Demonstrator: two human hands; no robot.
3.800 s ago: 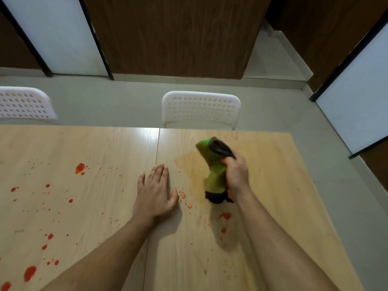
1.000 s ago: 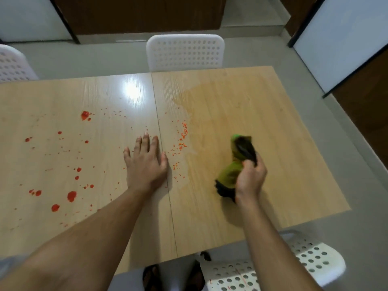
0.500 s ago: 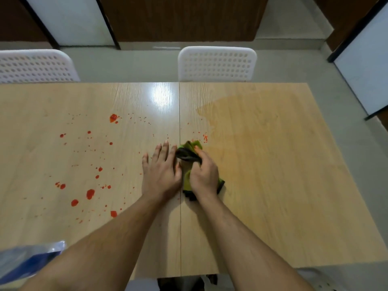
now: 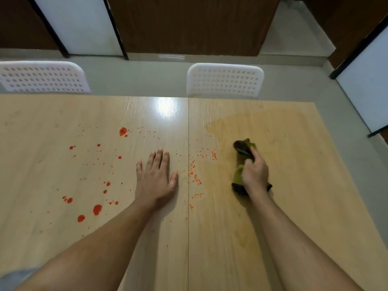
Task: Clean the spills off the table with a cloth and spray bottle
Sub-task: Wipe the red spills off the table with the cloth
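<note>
A green and black cloth (image 4: 241, 164) sits bunched on the right half of a pale wooden table (image 4: 294, 206), right of centre in the frame. The right hand (image 4: 255, 174) grasps it, fingers curled over the bundle, pressing it onto a darker, damp-looking patch (image 4: 273, 131) of wood. Just left of the cloth, small red specks (image 4: 194, 175) lie along the seam running up the middle of the table. The left hand (image 4: 156, 178) rests flat beside that seam, fingers straight and slightly spread, holding nothing. Larger red drops (image 4: 97, 209) scatter across the left half of the table. Two white perforated chairs (image 4: 225, 79) stand behind the far edge, one at upper left, one at upper centre.
</note>
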